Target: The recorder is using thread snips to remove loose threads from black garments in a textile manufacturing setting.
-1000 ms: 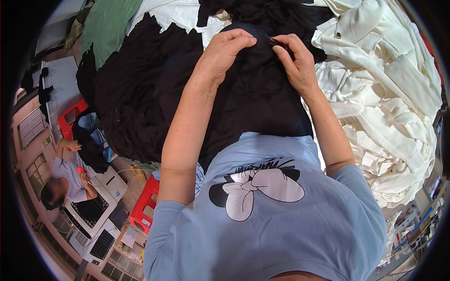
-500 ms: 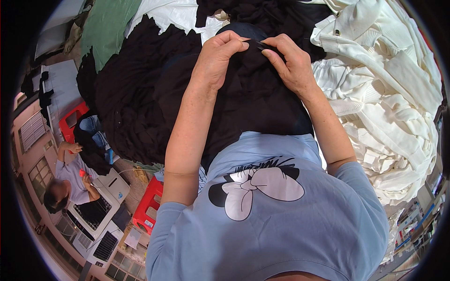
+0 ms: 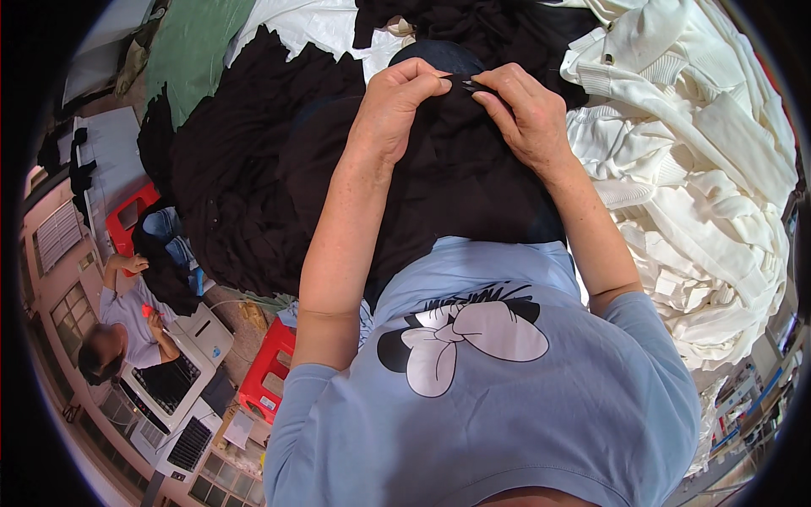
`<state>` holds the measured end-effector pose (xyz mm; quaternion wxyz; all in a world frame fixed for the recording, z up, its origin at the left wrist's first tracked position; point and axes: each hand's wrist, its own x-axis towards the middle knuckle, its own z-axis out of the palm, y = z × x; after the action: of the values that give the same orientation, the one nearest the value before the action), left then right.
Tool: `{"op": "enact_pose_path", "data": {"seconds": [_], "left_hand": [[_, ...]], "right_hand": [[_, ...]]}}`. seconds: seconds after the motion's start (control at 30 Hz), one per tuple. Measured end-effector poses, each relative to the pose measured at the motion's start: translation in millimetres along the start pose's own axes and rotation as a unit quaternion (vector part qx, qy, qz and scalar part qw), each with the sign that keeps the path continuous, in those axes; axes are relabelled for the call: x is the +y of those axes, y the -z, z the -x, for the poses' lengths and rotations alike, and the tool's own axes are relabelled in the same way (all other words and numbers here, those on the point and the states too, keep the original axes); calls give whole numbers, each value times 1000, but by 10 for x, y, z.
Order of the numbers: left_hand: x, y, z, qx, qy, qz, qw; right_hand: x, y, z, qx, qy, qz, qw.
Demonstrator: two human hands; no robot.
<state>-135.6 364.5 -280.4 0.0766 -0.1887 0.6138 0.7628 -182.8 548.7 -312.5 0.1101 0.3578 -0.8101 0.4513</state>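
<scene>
Black cloth (image 3: 473, 186) is spreading below the grip — left hand (image 3: 390, 108) is pinching it; right hand (image 3: 534, 111), now coming closer, is seemingly holding a pointed tool (image 3: 469, 85) — work is apparently narrowing there.

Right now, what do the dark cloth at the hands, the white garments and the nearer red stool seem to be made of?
Dark cloth: matte, soft fabric by its loose drape; fibre unclear.
White garments: matte knit, judging by the ribbed bands and thick, soft folds; cotton or a blend is possible.
Red stool: probably moulded plastic, given its uniform colour, smooth surface and rounded cutouts.
</scene>
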Motion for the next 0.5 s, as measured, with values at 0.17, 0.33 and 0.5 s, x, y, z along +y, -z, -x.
{"op": "enact_pose_path", "data": {"seconds": [0.17,0.33,0.5], "left_hand": [[-16,13,-8,-5,5,-6,1000],[-30,21,-10,-4,7,-5,1000],[-15,31,7,-2,-5,-13,1000]], "right_hand": [[-10,-11,-4,1,-6,-5,1000],[39,-41,37,-8,-51,-75,996],[263,-115,159,34,-208,-257,943]]}}
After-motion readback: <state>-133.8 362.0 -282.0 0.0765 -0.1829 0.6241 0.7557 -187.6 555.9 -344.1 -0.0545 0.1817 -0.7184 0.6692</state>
